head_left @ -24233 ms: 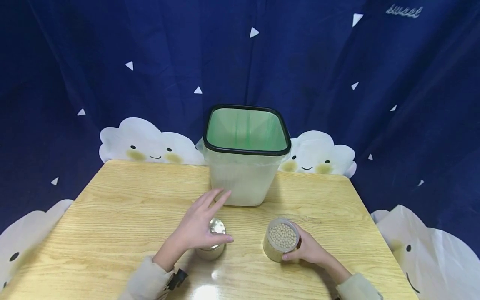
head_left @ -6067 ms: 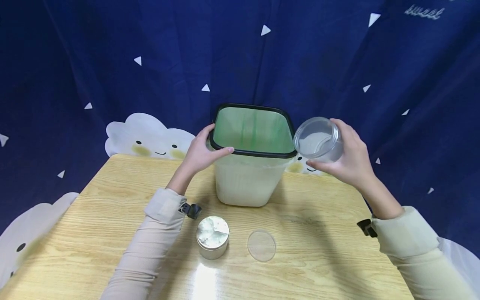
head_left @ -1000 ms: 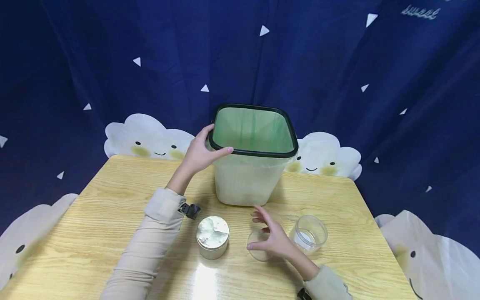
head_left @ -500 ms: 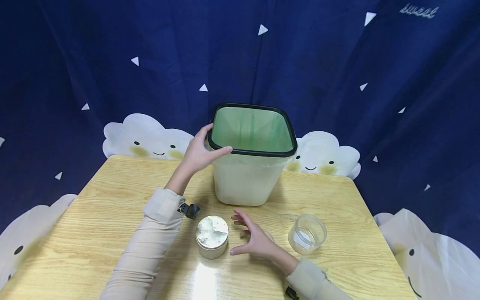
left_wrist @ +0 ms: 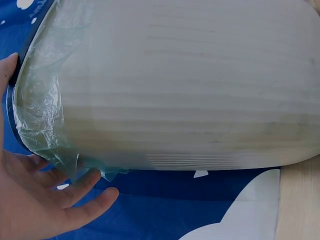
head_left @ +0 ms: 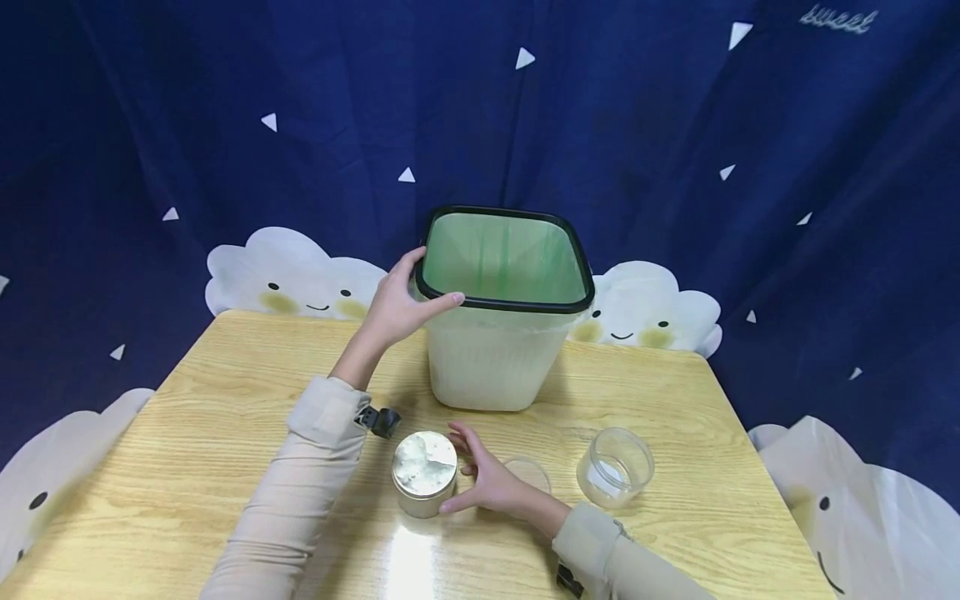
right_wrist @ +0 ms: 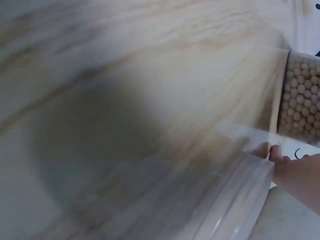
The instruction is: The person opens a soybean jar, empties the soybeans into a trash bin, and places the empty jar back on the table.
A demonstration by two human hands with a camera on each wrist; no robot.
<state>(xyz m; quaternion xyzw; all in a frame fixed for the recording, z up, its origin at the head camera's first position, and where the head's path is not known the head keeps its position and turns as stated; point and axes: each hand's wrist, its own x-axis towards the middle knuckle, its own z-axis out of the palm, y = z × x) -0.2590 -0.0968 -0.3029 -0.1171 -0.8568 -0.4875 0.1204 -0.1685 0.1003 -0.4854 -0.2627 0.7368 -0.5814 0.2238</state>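
Observation:
At the left corner of a white trash bin (head_left: 495, 358) with a black rim, my left hand (head_left: 397, 308) holds on, thumb along the front rim. In the left wrist view its fingers (left_wrist: 82, 190) curve by the greenish bin liner (left_wrist: 42, 120). My right hand (head_left: 487, 483) is low over the table, thumb and fingers spread at the right side of a jar (head_left: 425, 467) with a silvery lid. A jar of round beige balls (right_wrist: 302, 97) shows in the right wrist view. Partly behind the right hand lies a thin clear disc (head_left: 531, 472).
An open, clear, empty jar (head_left: 617, 467) stands to the right of the disc on the wooden table (head_left: 300, 383). A dark blue curtain (head_left: 337, 100) with white clouds hangs behind the bin.
Earlier the right hand held the jar of balls, later that jar emptied beside the bin. It stands on the table now; the right hand has moved left to the lidded jar. Left hand stays.

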